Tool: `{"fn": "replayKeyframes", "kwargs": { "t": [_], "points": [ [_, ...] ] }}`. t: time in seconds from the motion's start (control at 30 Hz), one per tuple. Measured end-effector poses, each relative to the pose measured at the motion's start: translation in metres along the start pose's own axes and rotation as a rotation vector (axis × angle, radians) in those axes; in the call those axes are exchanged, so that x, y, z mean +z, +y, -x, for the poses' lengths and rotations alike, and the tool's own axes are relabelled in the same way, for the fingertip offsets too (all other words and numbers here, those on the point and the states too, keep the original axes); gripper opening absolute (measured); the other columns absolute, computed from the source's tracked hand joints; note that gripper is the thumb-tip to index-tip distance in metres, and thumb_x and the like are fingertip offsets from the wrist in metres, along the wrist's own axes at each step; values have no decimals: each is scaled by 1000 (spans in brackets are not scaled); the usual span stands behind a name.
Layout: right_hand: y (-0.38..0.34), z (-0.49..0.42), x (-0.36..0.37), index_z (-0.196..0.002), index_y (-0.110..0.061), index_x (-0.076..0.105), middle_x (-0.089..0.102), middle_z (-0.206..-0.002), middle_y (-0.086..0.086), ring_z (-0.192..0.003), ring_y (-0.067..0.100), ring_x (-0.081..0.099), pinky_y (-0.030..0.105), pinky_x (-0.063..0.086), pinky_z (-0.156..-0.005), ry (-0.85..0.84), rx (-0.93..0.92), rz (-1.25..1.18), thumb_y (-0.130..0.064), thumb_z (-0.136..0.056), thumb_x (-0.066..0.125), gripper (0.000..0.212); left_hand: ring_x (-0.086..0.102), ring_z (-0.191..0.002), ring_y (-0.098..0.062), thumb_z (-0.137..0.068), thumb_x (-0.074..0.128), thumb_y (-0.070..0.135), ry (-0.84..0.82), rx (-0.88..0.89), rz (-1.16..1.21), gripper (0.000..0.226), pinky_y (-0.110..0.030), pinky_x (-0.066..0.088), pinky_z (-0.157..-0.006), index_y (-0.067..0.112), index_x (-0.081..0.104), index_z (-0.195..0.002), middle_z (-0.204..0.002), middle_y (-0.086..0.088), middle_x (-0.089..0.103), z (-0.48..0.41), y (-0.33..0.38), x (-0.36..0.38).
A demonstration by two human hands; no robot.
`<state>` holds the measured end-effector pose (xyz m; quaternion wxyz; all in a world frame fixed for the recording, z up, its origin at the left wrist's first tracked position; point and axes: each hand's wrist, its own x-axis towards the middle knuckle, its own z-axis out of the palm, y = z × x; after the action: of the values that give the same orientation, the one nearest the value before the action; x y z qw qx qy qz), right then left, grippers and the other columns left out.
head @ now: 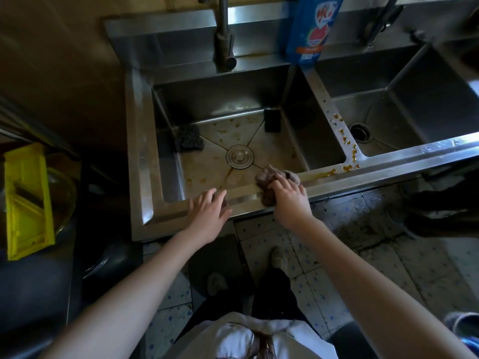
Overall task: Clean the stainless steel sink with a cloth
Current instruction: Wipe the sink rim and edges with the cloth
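A stainless steel sink [145, 141] with two basins fills the upper view. Brown stains dot the left basin floor around its round drain plug [240, 156] and run along the divider [337, 125] and front rim. A crumpled brownish cloth [267, 177] lies on the front rim. My right hand [291, 200] rests on top of it, fingers curled over it, pressing it to the rim. My left hand [207, 211] lies flat on the front rim to the left, fingers straight and spread, holding nothing.
A dark scouring pad [188, 137] and a black sponge [272, 120] lie in the left basin. A tap [224, 35] and a blue detergent bag [311, 27] stand at the back. A yellow slicer [26, 200] lies on the left; another person's dark shoes [440, 216] stand right.
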<state>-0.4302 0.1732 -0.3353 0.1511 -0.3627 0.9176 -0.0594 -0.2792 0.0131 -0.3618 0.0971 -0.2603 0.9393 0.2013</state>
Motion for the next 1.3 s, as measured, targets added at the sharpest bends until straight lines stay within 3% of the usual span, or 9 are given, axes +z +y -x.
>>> {"fn": "replayKeyframes", "kwargs": {
  "t": [0.17, 0.4, 0.57, 0.77, 0.9, 1.3],
  "points": [
    [20, 1, -4, -136, -27, 38, 22, -157, -3, -144, 22, 20, 52, 13, -115, -22, -49, 46, -17, -81, 61, 61, 22, -138, -24, -95, 38, 50, 0, -25, 0, 56, -50, 12, -112, 26, 26, -144, -149, -3, 28, -9, 17, 1],
    [96, -9, -41, -141, -25, 36, 20, -157, -3, -144, 23, 18, 54, 18, -115, -69, 138, 113, -16, -82, 62, 65, 24, -137, -25, -95, 35, 51, -10, -72, -11, 55, -49, 14, -111, 26, 26, -144, -149, -3, 27, -16, 43, 7],
    [120, -16, -54, -139, -22, 39, 20, -156, 1, -143, 29, 18, 54, 19, -115, -99, 162, 138, -19, -84, 62, 59, 28, -134, -26, -94, 35, 52, 14, -109, -21, 56, -48, 17, -110, 26, 27, -143, -146, -4, 31, -18, 48, 14],
    [88, -18, -38, -140, -18, 39, 21, -157, 6, -140, 35, 25, 50, 15, -116, -98, 73, 156, -20, -86, 60, 58, 29, -135, -26, -94, 38, 50, 57, -108, -3, 55, -46, 19, -111, 25, 30, -142, -147, -5, 31, -13, 42, 12],
    [49, -18, -27, -139, -18, 39, 25, -155, 10, -136, 36, 32, 51, 14, -116, -121, -25, 169, -31, -90, 56, 54, 28, -137, -26, -95, 39, 49, 81, -137, -4, 55, -47, 21, -110, 25, 30, -143, -149, -5, 29, -4, 24, 5],
    [-82, -8, 17, -134, -18, 43, 27, -154, 10, -135, 37, 31, 51, 15, -116, -133, -240, 171, -29, -84, 55, 53, 27, -137, -27, -96, 38, 47, 118, -273, -17, 52, -50, 19, -111, 25, 31, -142, -150, -5, 27, 41, -58, -20]
  ]
}}
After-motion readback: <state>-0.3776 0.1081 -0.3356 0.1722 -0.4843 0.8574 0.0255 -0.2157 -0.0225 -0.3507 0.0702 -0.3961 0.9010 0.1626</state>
